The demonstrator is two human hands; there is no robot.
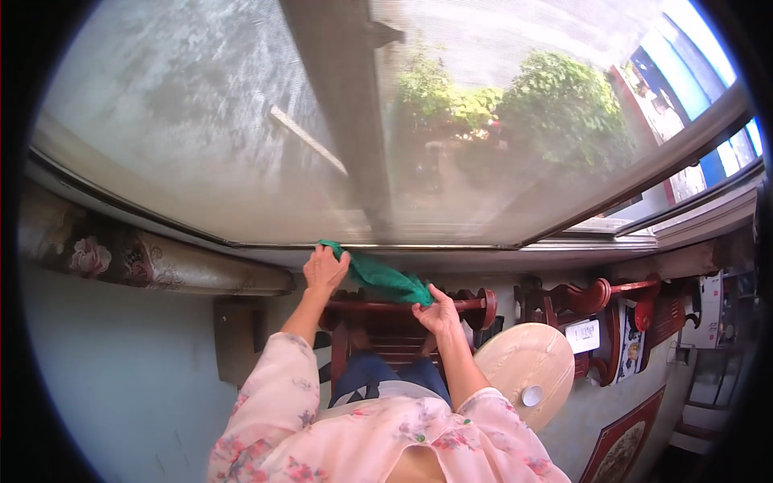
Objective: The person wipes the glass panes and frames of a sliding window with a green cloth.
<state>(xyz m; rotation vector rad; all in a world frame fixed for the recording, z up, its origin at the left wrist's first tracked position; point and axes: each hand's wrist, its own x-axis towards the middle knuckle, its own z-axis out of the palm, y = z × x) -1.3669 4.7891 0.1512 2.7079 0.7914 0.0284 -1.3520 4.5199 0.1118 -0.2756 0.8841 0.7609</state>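
Observation:
A green cloth [389, 279] stretches between my two hands, in front of the window sill [416, 259]. My left hand [326, 268] grips its upper left end, close to the lower edge of the window frame. Lower and to the right, my right hand [438, 309] pinches the other end between thumb and fingers. Beyond the cloth rises a large hazy window pane [241, 157]. Below the cloth is a dark red wooden chair [392, 308] with a slatted seat, and my legs are over it.
A round wooden table [519, 362] with a small white cup [531, 395] stands to my right. Past it is another red wooden chair [595, 296] with a white box on it. Rolled floral material [181, 271] lies along the left sill. The right window section [640, 202] has a gap.

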